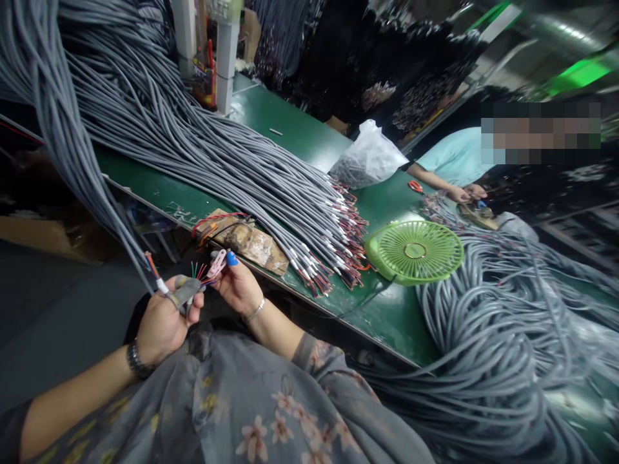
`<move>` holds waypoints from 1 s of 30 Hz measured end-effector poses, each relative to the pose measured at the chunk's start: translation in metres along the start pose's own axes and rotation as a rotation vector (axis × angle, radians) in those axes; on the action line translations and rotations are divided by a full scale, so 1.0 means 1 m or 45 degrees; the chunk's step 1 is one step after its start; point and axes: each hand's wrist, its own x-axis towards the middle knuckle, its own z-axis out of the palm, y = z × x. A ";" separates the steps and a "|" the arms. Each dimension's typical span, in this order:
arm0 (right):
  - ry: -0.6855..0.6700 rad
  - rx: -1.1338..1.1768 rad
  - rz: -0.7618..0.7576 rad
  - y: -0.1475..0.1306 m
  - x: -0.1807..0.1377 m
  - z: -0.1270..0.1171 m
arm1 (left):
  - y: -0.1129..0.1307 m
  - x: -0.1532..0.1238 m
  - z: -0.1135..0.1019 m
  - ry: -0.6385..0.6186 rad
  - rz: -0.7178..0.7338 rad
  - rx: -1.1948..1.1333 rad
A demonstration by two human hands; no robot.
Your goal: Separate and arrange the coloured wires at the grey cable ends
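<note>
My left hand [162,325], with grey coverings on its fingers, is closed around the end of a grey cable [138,264]. Thin coloured wires [199,272] fan out from that end, between my two hands. My right hand [242,290] has a blue cover on one fingertip. It pinches a small pale pink piece with holes [217,263] against the wires. What kind of piece this is cannot be made out. More cables of the same bundle hang down to my left hand from the upper left.
A thick bundle of grey cables [193,142] crosses the green table [290,142], coloured wire ends towards the right. A taped board [256,241] lies at the near edge. Further right are a green fan [414,251], coiled cables [493,335], a plastic bag [370,154] and a co-worker [449,154].
</note>
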 end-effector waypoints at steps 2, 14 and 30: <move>0.048 -0.138 -0.192 0.004 0.000 -0.002 | -0.001 0.000 -0.002 -0.004 0.019 0.009; -0.045 -0.025 -0.042 0.003 0.007 0.002 | -0.001 0.000 0.001 0.000 0.007 0.021; -0.149 -0.084 0.215 -0.001 -0.007 -0.015 | -0.009 -0.002 -0.020 -0.049 0.080 0.084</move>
